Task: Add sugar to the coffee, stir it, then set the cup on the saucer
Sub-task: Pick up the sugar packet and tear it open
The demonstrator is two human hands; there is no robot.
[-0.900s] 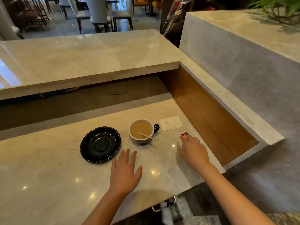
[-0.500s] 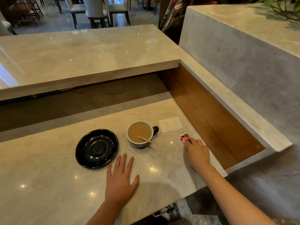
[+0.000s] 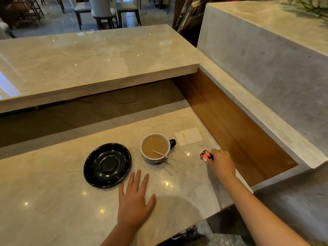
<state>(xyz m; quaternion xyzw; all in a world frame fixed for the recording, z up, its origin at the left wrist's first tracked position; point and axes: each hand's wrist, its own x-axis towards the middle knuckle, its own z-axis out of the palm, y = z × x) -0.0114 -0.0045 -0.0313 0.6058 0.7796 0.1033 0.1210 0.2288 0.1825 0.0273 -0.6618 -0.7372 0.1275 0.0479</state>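
A dark cup (image 3: 156, 148) full of milky coffee stands on the marble counter, its handle pointing right, with a wooden stirrer (image 3: 164, 155) leaning inside it. A black saucer (image 3: 107, 165), bare, lies just left of the cup. To the cup's right, my right hand (image 3: 221, 163) pinches a small red, black and white sugar packet (image 3: 205, 156) at the counter surface. My left hand (image 3: 135, 201) lies flat on the counter, fingers spread, below the saucer and cup.
A white paper napkin (image 3: 188, 139) lies behind the cup's handle. A wooden side panel (image 3: 236, 126) and a raised stone ledge (image 3: 266, 110) border the counter on the right. A higher marble bar top (image 3: 88, 57) overhangs the back. The counter's front edge runs near my arms.
My right hand's fingers have closed round the sugar packet and tipped it up off the counter. My left hand stays flat in the same spot. The camera has shifted slightly.
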